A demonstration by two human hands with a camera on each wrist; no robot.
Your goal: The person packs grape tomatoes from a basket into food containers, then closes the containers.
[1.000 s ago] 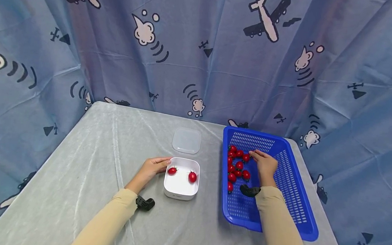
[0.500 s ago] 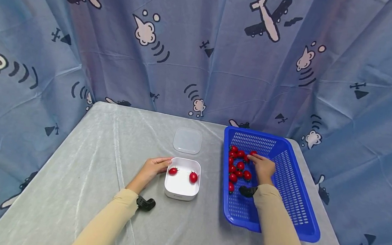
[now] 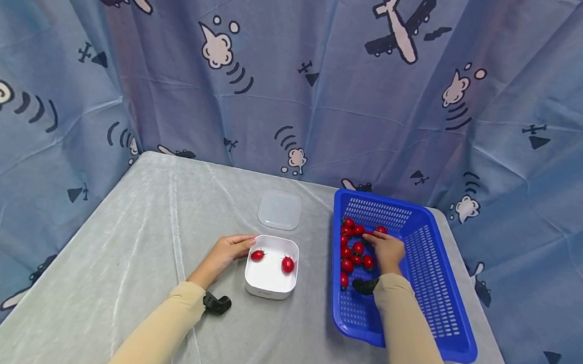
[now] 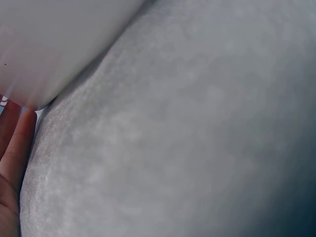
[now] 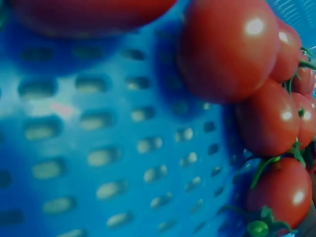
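My left hand (image 3: 229, 251) lies at the far left corner of a white square box (image 3: 271, 281). In the left wrist view its straight fingers (image 4: 22, 140) touch the box's outer wall. Inside the box lie two cherry tomatoes, one at left (image 3: 257, 255) and one at right (image 3: 287, 265). My right hand (image 3: 387, 250) reaches into a blue slotted basket (image 3: 430, 285). Its fingertips are at a cherry tomato (image 3: 368, 233), mostly covered by them; whether they pinch it cannot be told. Several other tomatoes (image 3: 358, 247) lie along the basket's left side.
A clear square lid (image 3: 280, 209) lies flat behind the box. Pale cloth covers the table (image 3: 157, 240). A blue curtain (image 3: 255, 118) with printed planes hangs behind and at both sides. In the right wrist view, tomatoes (image 5: 227, 49) with green stems lie on the slotted floor.
My right hand has moved left and slightly nearer within the basket, baring a tomato at its far side. My left hand and the two tomatoes in the box keep their places.
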